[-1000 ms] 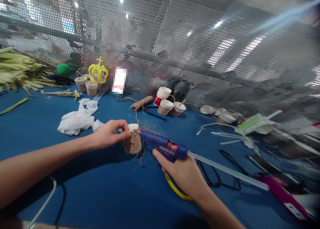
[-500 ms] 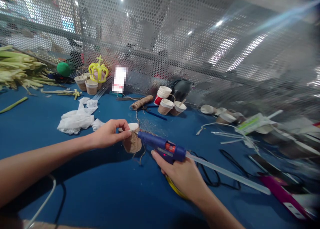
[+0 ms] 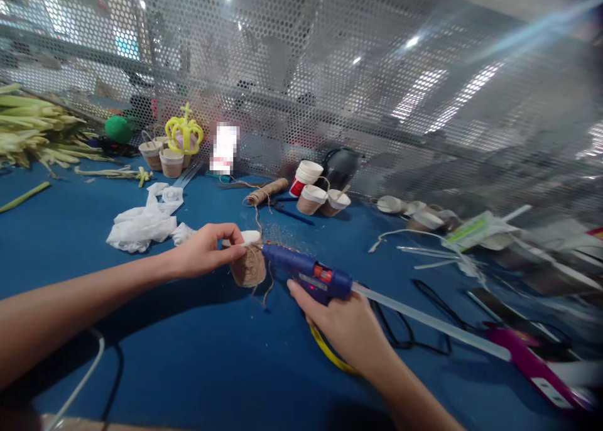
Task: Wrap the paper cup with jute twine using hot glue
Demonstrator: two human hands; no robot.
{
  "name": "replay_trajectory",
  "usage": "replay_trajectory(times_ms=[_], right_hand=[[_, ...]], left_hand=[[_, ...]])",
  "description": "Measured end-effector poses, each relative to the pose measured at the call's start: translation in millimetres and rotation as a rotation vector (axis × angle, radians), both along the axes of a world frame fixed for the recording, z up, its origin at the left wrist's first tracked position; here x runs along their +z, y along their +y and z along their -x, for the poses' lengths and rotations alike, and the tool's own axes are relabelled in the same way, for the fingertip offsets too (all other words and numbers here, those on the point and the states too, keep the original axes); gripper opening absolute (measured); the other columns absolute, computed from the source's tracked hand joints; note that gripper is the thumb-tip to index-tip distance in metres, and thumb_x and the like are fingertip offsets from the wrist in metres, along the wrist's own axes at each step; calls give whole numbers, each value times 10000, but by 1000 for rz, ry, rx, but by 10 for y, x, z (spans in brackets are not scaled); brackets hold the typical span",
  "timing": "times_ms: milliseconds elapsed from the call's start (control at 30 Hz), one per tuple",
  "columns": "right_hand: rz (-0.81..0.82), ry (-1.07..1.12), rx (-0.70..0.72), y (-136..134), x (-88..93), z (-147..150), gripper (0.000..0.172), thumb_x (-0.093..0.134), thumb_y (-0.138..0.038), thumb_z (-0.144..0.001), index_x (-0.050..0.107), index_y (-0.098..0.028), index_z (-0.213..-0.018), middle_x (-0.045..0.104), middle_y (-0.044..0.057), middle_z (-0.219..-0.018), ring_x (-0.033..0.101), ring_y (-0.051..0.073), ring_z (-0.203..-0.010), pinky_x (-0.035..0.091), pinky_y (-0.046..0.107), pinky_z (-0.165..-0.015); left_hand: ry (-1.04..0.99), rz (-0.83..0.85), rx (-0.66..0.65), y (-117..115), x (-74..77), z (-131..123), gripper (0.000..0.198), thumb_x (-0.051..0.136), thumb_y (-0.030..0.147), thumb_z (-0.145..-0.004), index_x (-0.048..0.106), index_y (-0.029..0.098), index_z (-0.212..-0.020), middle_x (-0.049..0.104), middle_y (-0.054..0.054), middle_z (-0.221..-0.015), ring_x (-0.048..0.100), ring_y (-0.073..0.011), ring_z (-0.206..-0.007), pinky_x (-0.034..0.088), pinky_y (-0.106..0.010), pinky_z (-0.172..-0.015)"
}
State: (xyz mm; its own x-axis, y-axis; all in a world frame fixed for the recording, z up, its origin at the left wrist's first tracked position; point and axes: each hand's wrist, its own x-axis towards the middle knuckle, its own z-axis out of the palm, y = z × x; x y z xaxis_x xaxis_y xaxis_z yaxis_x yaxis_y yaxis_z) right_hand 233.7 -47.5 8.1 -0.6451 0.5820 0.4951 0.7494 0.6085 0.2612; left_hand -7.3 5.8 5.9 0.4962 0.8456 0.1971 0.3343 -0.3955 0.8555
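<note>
The left hand (image 3: pixel 207 250) is pinching the upper edge of a small twine-wrapped cup (image 3: pixel 247 271), its thumb and forefinger closing on the near side of the white rim while the cup is sitting just beyond those fingertips. The right hand's (image 3: pixel 351 327) fingers are wrapping around the grip of a blue hot-glue gun (image 3: pixel 308 272), whose nozzle is pointing at the cup's rim, just beside the left fingertips; whether it is touching the twine, I cannot tell. A translucent glue stick (image 3: pixel 433 325) is jutting from the gun's back end, passing above the right wrist. Under the right hand, a yellow curved strip (image 3: pixel 332 354) is showing, partly hidden.

Past the left fingertips, loose twine is trailing from the cup toward a twine roll (image 3: pixel 268 192). Farther beyond the fingers, a group of small cups (image 3: pixel 313 200) is standing near the roll. To the left of the left hand, crumpled white tissue (image 3: pixel 141 229) is lying on the blue worktop (image 3: pixel 211 355), and a yellow crown (image 3: pixel 184 134) is resting behind it among more cups. Right of the right hand, a black cable (image 3: pixel 436 305) is looping near a magenta power strip (image 3: pixel 532 369).
</note>
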Motion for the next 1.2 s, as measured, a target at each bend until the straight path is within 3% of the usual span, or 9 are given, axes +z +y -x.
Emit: replay_trajectory(times_ms=[200, 567, 800, 1000, 1200], right_hand=[[-86, -186, 99, -20, 67, 43, 333, 458, -39, -721, 671, -192, -925, 656, 36, -591, 591, 167, -550, 431, 265, -549], [65, -9, 40, -27, 98, 51, 260, 471, -126, -766, 685, -208, -888, 632, 32, -541, 585, 180, -524, 444, 280, -529], [16, -140, 32, -9, 105, 42, 316, 428, -70, -757, 681, -187, -906, 618, 21, -498, 565, 157, -474, 420, 250, -500], [-133, -226, 97, 32, 64, -7, 418, 371, 24, -699, 689, -160, -897, 629, 46, -516, 569, 182, -448, 408, 271, -456], [-92, -220, 99, 34, 74, -21, 445, 371, 44, -670, 681, -154, -921, 597, 6, -463, 531, 149, -392, 397, 248, -434]], left_hand=[[12, -12, 3, -6, 8, 2, 167, 473, 280, -792, 506, 133, -718, 596, -15, -699, 538, -120, -671, 417, -229, -638], [18, -18, -3, -8, 1, 5, 178, 469, 299, -800, 504, 140, -727, 607, -11, -706, 554, -122, -676, 431, -231, -645], [16, -11, -11, 0, -1, 15, 157, 472, 273, -796, 508, 135, -730, 602, -20, -714, 553, -127, -683, 437, -250, -666], [-46, -16, -71, 15, -25, 36, 188, 455, 310, -812, 479, 143, -727, 623, -63, -910, 562, -161, -840, 438, -287, -762], [-19, 16, -45, 5, -15, 31, 187, 449, 303, -815, 465, 143, -719, 621, -89, -980, 551, -192, -935, 416, -328, -829]])
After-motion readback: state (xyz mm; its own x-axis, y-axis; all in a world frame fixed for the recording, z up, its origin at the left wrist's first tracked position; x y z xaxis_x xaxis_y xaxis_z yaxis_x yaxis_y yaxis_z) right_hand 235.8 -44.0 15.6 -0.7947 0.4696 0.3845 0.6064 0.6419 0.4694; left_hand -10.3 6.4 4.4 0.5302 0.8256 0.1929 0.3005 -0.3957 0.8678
